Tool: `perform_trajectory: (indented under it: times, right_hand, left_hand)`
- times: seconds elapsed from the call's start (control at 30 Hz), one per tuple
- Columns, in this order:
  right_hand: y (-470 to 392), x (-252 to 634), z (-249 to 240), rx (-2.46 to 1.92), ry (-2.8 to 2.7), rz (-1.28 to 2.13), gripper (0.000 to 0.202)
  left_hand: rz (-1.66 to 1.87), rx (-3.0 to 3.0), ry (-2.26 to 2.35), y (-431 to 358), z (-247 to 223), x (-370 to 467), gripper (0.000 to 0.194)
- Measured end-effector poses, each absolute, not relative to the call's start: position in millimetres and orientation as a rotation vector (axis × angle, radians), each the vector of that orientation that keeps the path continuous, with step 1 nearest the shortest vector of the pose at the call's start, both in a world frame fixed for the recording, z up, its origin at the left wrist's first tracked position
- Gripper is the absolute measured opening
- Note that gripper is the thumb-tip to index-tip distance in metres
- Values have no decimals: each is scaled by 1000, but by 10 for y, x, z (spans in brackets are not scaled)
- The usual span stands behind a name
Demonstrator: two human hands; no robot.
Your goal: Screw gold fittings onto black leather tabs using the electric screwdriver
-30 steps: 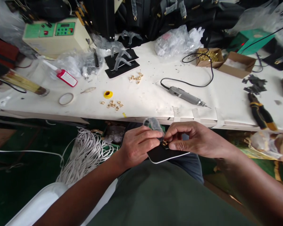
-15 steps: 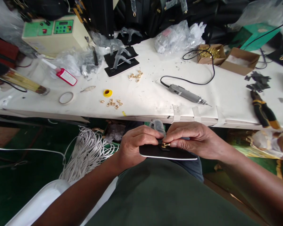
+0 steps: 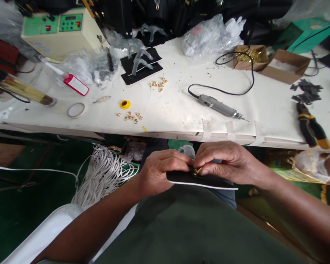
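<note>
Below the table's front edge, my left hand (image 3: 161, 170) is closed on the left side of a black panel with a white edge (image 3: 217, 184). My right hand (image 3: 229, 163) pinches a small gold metal clasp (image 3: 197, 171) between thumb and forefinger, at the middle of the panel's upper face. Whether the clasp is fixed to the panel cannot be made out. Clear plastic wrap (image 3: 187, 150) sticks up behind the fingertips. Fingers hide part of the panel and of the clasp.
On the white table (image 3: 170, 110) lie a grey electric screwdriver (image 3: 218, 106), gold hardware pieces (image 3: 129, 116), a yellow ring (image 3: 125, 104), a tape roll (image 3: 76, 110), a red glue bottle (image 3: 76, 84) and pliers (image 3: 312, 126). Stacked black panels (image 3: 141, 73) and cardboard boxes (image 3: 286, 66) stand further back.
Both hands and the panel have shifted slightly right in the view. The gold clasp now sits at a different tilt under my right fingertips, and less of the plastic wrap shows.
</note>
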State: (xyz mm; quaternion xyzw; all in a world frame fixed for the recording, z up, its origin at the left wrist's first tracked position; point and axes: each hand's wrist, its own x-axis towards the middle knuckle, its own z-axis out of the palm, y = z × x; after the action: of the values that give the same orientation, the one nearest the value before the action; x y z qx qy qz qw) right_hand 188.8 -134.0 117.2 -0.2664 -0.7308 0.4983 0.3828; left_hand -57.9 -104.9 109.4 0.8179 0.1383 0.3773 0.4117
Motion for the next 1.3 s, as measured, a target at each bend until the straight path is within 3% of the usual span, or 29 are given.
perform_trajectory:
  times: [0.43, 0.63, 0.83, 0.87, 0.97, 1.03, 1.3]
  right_hand:
    - [-1416, 1857, 1249, -784, -1949, 1157, 7]
    - [-1449, 1784, 1311, -1172, -1792, 946, 14]
    - [-1300, 1556, 1404, -1330, -1541, 940, 24]
    - [-1266, 1522, 1409, -1327, -1534, 951, 25]
    - [-1161, 1489, 1414, -1314, -1572, 931, 26]
    - [-1094, 1526, 1412, -1293, -1640, 912, 23]
    - [-983, 1605, 1376, -1329, -1707, 933, 27]
  left_hand:
    - [917, 2040, 385, -1075, 1099, -597, 12]
    - [1215, 1794, 1127, -1189, 887, -592, 69]
    - [1074, 1732, 949, -1366, 805, -446, 106]
    - [1064, 1733, 942, -1374, 808, -404, 101]
    - [1055, 1673, 1007, -1338, 854, -323, 51]
    - [1007, 1583, 1068, -1279, 908, -333, 33]
    - [897, 1396, 1078, -1068, 1086, -477, 36]
